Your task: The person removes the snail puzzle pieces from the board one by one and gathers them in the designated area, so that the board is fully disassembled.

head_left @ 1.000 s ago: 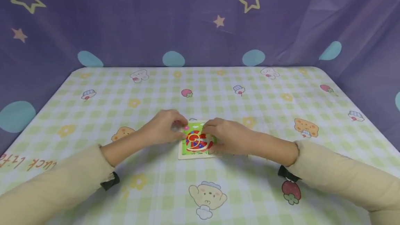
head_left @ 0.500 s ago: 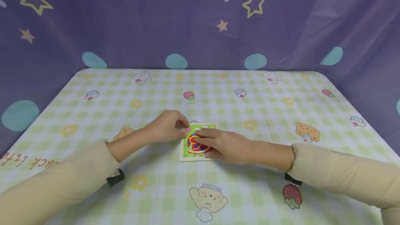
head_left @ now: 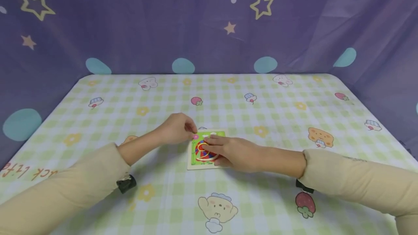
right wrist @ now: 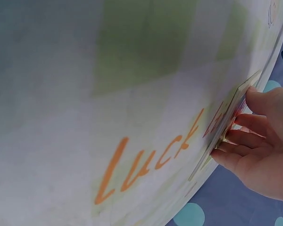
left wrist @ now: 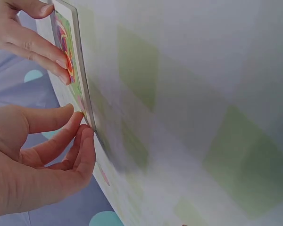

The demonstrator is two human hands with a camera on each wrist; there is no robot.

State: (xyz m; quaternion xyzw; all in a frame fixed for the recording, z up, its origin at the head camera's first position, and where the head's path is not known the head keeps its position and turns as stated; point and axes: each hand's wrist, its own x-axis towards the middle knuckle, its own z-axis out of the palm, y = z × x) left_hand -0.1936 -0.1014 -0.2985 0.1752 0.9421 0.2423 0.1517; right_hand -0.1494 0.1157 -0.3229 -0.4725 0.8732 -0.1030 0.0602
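A small square puzzle board [head_left: 197, 164] with a pale rim lies on the table. Its bright green picture shows a red and blue spiral shell, a pink flower and white clouds. At its far left corner my left hand [head_left: 176, 130] holds the edge with bent fingers, thumb close by; the left wrist view shows the fingertips [left wrist: 87, 129] right at that corner. My right hand [head_left: 241, 153] rests over the right half, fingers stretched across the shell and hiding much of it. From the right wrist view, the thumb [right wrist: 257, 99] of that hand lies at the near end of the board.
A green and white checked tablecloth [head_left: 156, 198] with printed fruit, bears and flowers covers the table. Behind it hangs a purple curtain [head_left: 196, 17] with stars and teal dots. Beige sleeves [head_left: 352, 177] cover both forearms, dark straps showing under the cuffs.
My right hand has come down from the board's upper right and spread its fingers left across the picture. The left hand stays at the corner, its wrist slightly raised.
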